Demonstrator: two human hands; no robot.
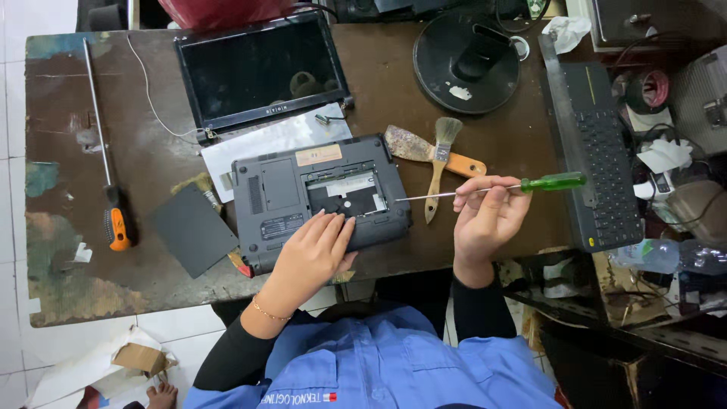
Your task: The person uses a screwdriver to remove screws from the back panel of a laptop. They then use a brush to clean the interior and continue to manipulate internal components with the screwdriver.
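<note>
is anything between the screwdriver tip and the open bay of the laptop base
Nothing visible. The screwdriver in the right hand has its tip just past the laptop base edge; the brushes lie behind the shaft.

Grey netbook (318, 198) lies bottom-up under left hand (314, 250), one bay uncovered. Green-handled screwdriver (492, 187) horizontal in right hand (485, 220), tip toward netbook.

We see a dark, unlit screen (261, 70) in a black frame lying flat at twelve o'clock of the grey laptop base (322, 198). On that base sit a tan rectangular label (319, 154) at its far edge and a grey label (282, 226) at eight o'clock of its open bay. A small brown carton (139, 357) lies on the floor at seven o'clock
</note>
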